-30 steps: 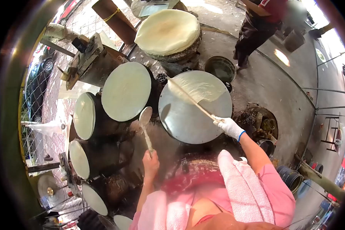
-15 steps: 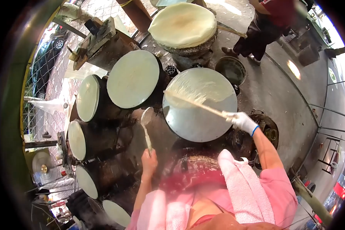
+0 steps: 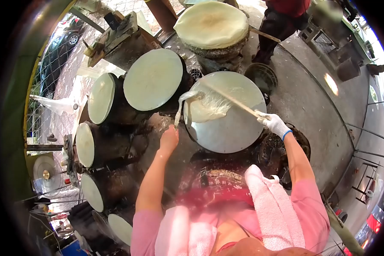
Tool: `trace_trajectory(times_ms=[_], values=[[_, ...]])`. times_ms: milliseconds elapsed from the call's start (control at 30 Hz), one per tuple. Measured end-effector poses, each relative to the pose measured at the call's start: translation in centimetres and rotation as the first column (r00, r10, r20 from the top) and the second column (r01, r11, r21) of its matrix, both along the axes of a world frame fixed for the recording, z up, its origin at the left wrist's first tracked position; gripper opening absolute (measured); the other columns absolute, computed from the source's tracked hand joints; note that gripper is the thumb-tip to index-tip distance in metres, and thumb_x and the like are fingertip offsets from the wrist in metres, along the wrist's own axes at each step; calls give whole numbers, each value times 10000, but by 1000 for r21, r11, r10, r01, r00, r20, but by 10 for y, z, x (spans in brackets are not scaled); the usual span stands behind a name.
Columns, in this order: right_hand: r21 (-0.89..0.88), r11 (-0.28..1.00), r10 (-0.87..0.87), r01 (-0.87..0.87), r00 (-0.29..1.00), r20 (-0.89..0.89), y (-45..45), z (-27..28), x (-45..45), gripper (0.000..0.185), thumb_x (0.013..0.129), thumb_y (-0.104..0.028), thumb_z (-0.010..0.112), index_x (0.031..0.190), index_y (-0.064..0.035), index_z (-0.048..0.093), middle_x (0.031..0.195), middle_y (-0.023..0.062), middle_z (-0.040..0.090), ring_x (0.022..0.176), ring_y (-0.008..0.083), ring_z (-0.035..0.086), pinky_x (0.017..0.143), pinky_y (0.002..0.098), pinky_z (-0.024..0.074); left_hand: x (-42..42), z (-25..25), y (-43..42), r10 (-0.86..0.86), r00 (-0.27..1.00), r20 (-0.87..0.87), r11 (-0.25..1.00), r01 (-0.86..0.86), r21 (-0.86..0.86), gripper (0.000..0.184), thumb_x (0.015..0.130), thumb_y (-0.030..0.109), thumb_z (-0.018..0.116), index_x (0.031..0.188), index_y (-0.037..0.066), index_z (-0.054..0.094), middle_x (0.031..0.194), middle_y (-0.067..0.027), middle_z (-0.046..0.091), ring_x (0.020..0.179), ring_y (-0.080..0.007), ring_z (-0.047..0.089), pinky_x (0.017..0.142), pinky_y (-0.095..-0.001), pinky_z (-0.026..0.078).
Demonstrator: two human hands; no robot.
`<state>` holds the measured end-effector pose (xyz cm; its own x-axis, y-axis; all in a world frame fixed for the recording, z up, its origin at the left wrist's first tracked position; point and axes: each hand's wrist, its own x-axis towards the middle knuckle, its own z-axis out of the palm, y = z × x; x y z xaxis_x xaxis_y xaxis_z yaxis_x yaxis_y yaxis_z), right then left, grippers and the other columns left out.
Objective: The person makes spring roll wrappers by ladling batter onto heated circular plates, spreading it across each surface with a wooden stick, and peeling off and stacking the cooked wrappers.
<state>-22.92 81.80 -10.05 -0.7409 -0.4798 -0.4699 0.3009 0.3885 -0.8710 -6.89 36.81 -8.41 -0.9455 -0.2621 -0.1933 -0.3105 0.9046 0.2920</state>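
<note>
My bare left hand (image 3: 169,138) is closed around the handle of a batter-coated ladle (image 3: 178,114). The ladle's bowl end reaches the left rim of a round metal griddle (image 3: 228,138). Pale wet batter (image 3: 209,107) lies on the griddle's upper left part, and bare metal shows toward its near side. In a white glove, my right hand (image 3: 274,123) grips the end of a long wooden stick (image 3: 239,103). That stick slants across the griddle toward its far left edge; its far end is blurred against the batter.
Several drum-shaped stoves topped with pale rounds (image 3: 153,80) curve along the left. At the back, a thick pale stack (image 3: 212,24) rests on a round stand. Beside the griddle stands a dark bucket (image 3: 261,79). Another person (image 3: 281,25) is behind it.
My left hand has moved up with the ladle, bringing its bowl to the griddle. The batter now reaches lower on the left. The other person has shifted left.
</note>
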Motion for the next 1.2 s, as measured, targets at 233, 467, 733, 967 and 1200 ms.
trace_trajectory(times_ms=[233, 467, 733, 967, 1200], values=[[16, 963, 238, -269, 876, 421, -15, 29, 39, 419, 922, -267, 679, 1317, -138, 628, 660, -82, 471, 540, 47, 388, 484, 232, 330, 91, 43, 15, -85, 969, 231, 994, 98, -45, 154, 971, 182, 482, 989, 29, 479, 788, -222, 661, 749, -430, 659, 664, -526, 530], [-140, 920, -214, 366, 770, 602, -2, 31, 188, 629, 878, -342, 718, 1417, -108, 495, 724, -64, 560, 648, 32, 528, 508, 188, 382, 150, 31, 36, -205, 947, 248, 936, 115, 333, 173, 937, 192, 564, 980, 41, 491, 741, -258, 630, 719, -488, 610, 620, -506, 507], [-180, 746, -409, 641, 654, 636, -288, 21, 213, 335, 958, -422, 569, 1048, -107, 632, 649, -13, 559, 499, 84, 473, 431, 270, 406, 124, 95, -55, 150, 976, -159, 721, 2, 693, 116, 964, 136, 582, 958, 21, 596, 673, 22, 525, 599, -47, 459, 519, -242, 386], [377, 588, -687, 716, 688, -235, -313, -88, 244, 409, 942, -445, 557, 1057, -64, 653, 695, 56, 650, 629, 158, 624, 597, 334, 483, 175, 74, -150, 177, 977, -117, 694, -39, 719, 126, 967, 124, 570, 904, 17, 549, 699, 22, 472, 619, -49, 427, 534, -236, 365], [189, 565, -824, 803, 539, 173, -283, -2, 260, 353, 966, -434, 517, 934, -88, 579, 612, 87, 615, 448, 200, 548, 442, 358, 438, 219, 46, -160, 295, 956, -4, 583, -176, 793, 133, 963, 136, 567, 887, 28, 553, 671, 21, 496, 577, -53, 453, 505, -237, 374]])
